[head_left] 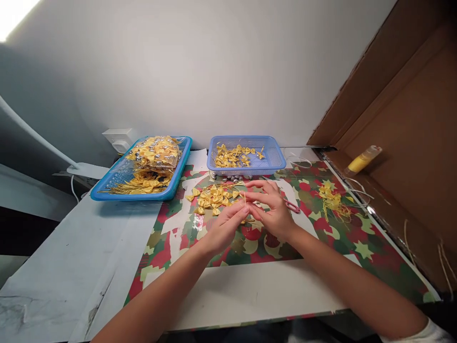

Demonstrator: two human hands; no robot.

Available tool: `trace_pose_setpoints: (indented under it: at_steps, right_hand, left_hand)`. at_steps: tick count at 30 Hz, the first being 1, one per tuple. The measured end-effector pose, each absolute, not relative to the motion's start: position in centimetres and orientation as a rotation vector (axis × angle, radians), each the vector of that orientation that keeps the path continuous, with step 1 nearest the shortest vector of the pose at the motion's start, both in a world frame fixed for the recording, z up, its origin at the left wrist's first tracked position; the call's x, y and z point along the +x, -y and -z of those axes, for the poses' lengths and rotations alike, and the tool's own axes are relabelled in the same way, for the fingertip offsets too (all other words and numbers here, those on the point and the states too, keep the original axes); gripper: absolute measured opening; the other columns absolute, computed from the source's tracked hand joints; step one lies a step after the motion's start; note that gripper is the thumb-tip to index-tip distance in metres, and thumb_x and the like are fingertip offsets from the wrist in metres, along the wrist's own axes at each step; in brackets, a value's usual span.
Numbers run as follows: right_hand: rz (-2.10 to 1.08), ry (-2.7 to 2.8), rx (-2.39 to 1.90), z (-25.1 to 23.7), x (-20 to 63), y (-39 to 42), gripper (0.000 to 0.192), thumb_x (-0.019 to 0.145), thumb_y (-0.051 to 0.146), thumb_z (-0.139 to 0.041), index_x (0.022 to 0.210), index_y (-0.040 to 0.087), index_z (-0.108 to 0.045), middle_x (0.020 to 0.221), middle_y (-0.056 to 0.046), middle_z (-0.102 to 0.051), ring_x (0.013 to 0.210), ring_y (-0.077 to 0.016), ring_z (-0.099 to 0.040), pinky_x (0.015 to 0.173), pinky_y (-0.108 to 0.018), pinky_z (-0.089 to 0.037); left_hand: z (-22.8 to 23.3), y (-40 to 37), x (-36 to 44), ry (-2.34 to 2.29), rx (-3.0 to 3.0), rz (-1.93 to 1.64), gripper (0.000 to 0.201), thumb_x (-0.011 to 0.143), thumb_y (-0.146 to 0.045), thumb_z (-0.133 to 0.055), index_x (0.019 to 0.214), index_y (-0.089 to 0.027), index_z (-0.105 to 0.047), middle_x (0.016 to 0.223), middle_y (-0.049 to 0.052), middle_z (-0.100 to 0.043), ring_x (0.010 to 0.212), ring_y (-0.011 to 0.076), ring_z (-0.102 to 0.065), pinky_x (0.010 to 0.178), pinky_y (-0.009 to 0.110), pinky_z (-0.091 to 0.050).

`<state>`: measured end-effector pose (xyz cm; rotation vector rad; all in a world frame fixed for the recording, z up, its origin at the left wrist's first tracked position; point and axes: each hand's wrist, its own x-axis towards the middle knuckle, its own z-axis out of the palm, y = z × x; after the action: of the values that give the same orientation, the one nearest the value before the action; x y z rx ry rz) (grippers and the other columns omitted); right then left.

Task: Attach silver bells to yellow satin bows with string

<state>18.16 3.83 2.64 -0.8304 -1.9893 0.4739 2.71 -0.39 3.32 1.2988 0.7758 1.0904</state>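
Yellow cord (244,197) — pinched between both hands' fingers (246,208)

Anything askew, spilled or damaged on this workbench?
Yes: the patterned mat has torn, worn-white patches near its left side, and a yellow bottle lies on its side against the cardboard. The loose bows are simply piled.

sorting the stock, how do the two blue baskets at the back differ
The left basket lies at an angle, long and shallow; the right basket sits square to the wall and deeper. The left basket is heaped with yellow bows under clear bags; the right basket holds only a thin scatter of loose bows. Both are blue mesh plastic holding yellow bows.
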Motion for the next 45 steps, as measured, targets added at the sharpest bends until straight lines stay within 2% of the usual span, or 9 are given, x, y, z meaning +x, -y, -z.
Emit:
trace_pose_setpoints:
  at_steps: [4, 9, 14, 18, 24, 29, 35, 40, 45]
  right_hand:
    - [-0.525, 2.099, -0.706, -2.9, 18.5, -4.6, 0.028, 0.088, 0.024, -0.060, 0.113, 0.032, -0.069, 0.121, -0.005, -0.062, 0.110, -0.0233, -0.051, 0.095, -0.046, -0.044]
    - [-0.589, 2.218, -0.597, -3.7, 19.2, -5.4, 0.011, 0.086, 0.027, -0.065, 0.086, 0.029, -0.075, 0.110, -0.004, -0.066, 0.104, -0.0225, -0.052, 0.091, -0.043, -0.046]
    - [-0.510, 2.153, -0.587, -5.2, 20.9, -5.3, 0.010, 0.085, 0.026, -0.066, 0.084, 0.031, -0.075, 0.099, -0.004, -0.069, 0.097, -0.0217, -0.055, 0.088, -0.042, -0.046]
    - [-0.490, 2.185, -0.566, -6.5, 22.9, -4.6, 0.012, 0.084, 0.022, -0.066, 0.085, 0.031, -0.075, 0.091, -0.003, -0.071, 0.092, -0.0212, -0.057, 0.084, -0.040, -0.047]
    - [-0.712, 2.121, -0.665, -6.1, 25.2, -4.2, 0.013, 0.082, 0.020, -0.068, 0.089, 0.029, -0.075, 0.078, -0.002, -0.071, 0.078, -0.0180, -0.062, 0.074, -0.035, -0.050]
    - [-0.915, 1.970, -0.881, -4.1, 26.1, -4.4, 0.007, 0.083, 0.025, -0.067, 0.082, 0.024, -0.074, 0.074, -0.003, -0.069, 0.069, -0.0161, -0.060, 0.065, -0.031, -0.048]
    - [-1.133, 1.805, -1.042, -2.7, 26.0, -4.5, 0.009, 0.075, 0.031, -0.074, 0.072, 0.023, -0.074, 0.070, -0.003, -0.069, 0.066, -0.0156, -0.061, 0.060, -0.029, -0.049]
    - [-1.338, 1.465, -1.064, -1.9, 25.5, -4.7, 0.012, 0.065, 0.032, -0.079, 0.063, 0.023, -0.072, 0.066, -0.001, -0.070, 0.065, -0.0150, -0.063, 0.062, -0.029, -0.052]
    - [-1.588, 1.176, -1.003, -2.0, 24.6, -4.4, 0.017, 0.062, 0.032, -0.080, 0.057, 0.021, -0.067, 0.091, -0.003, -0.076, 0.092, -0.0198, -0.068, 0.079, -0.033, -0.055]
  left_hand:
    - [-3.4, 0.4, 2.4, -0.782, 1.347, -0.995, 0.037, 0.094, -0.039, -0.046, 0.080, -0.017, -0.072, 0.092, 0.006, -0.068, 0.090, 0.0197, -0.058, 0.086, 0.030, -0.042]
    - [-3.5, 0.6, 1.9, -0.886, 1.422, -0.889, 0.039, 0.092, -0.040, -0.047, 0.078, -0.018, -0.075, 0.085, 0.006, -0.068, 0.082, 0.0198, -0.057, 0.080, 0.032, -0.044]
    - [-3.6, 0.5, 1.6, -0.852, 1.491, -0.871, 0.037, 0.094, -0.041, -0.046, 0.085, -0.024, -0.077, 0.112, 0.006, -0.069, 0.124, 0.0279, -0.050, 0.107, 0.042, -0.035]
    - [-3.9, 0.6, 1.5, -0.895, 1.594, -0.865, 0.029, 0.093, -0.040, -0.050, 0.103, -0.028, -0.075, 0.145, 0.002, -0.049, 0.143, 0.0276, -0.028, 0.116, 0.045, -0.024]
    - [-3.0, 1.6, 0.7, -1.075, 1.841, -0.788, 0.054, 0.090, -0.036, -0.056, 0.143, -0.035, -0.043, 0.158, 0.003, -0.027, 0.145, 0.0304, -0.023, 0.117, 0.050, -0.023]
    - [-1.7, 2.5, -0.5, -1.059, 2.124, -0.759, 0.073, 0.087, -0.023, -0.056, 0.152, -0.031, -0.023, 0.160, 0.008, -0.021, 0.146, 0.0313, -0.021, 0.117, 0.051, -0.024]
    - [-1.3, 2.5, -0.9, -0.892, 2.193, -0.904, 0.032, 0.084, -0.013, -0.056, 0.111, -0.024, -0.068, 0.140, 0.011, -0.054, 0.131, 0.0282, -0.048, 0.106, 0.044, -0.043]
    - [-1.9, 1.3, -0.9, -1.004, 2.072, -1.095, 0.011, 0.083, -0.018, -0.062, 0.084, -0.023, -0.072, 0.092, 0.006, -0.075, 0.084, 0.0201, -0.066, 0.080, 0.037, -0.050]
    - [-2.4, 0.2, -1.1, -1.090, 2.051, -0.975, 0.008, 0.082, -0.024, -0.064, 0.075, -0.022, -0.068, 0.078, 0.003, -0.072, 0.078, 0.0184, -0.060, 0.076, 0.035, -0.043]
